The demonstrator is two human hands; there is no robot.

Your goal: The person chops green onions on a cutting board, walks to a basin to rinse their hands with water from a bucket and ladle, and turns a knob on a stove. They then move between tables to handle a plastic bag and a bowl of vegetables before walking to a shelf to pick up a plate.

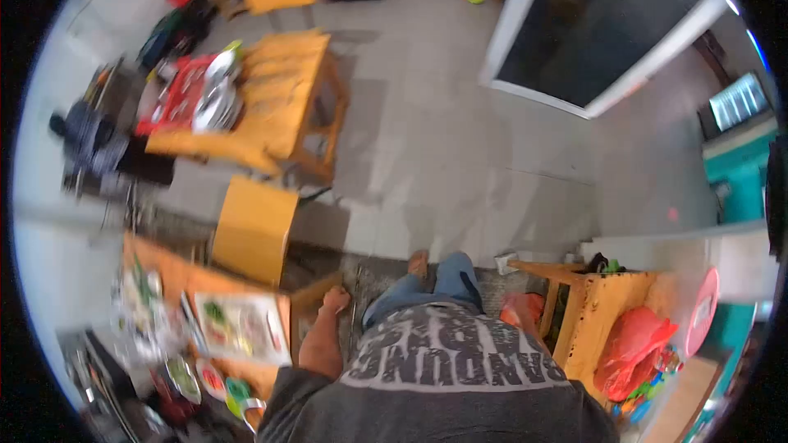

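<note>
My left hand (336, 299) hangs beside my left leg with its fingers curled in; I see nothing in it. Close to it is the corner of a wooden table, on which lies a white cutting board (240, 327) with chopped green and pale food. On my other side, a red plastic bag (522, 309) hangs at the end of my right arm, next to my leg. My right hand (532, 324) seems closed on the bag, though the fingers are mostly hidden and blurred.
A yellow chair (256, 230) stands ahead on the left, before a wooden table (283, 90) with a red tray (182, 92) and metal dishes (217, 107). On my right, a wooden table (579, 328) carries another red bag (634, 351). A white-framed glass door (603, 29) stands ahead right.
</note>
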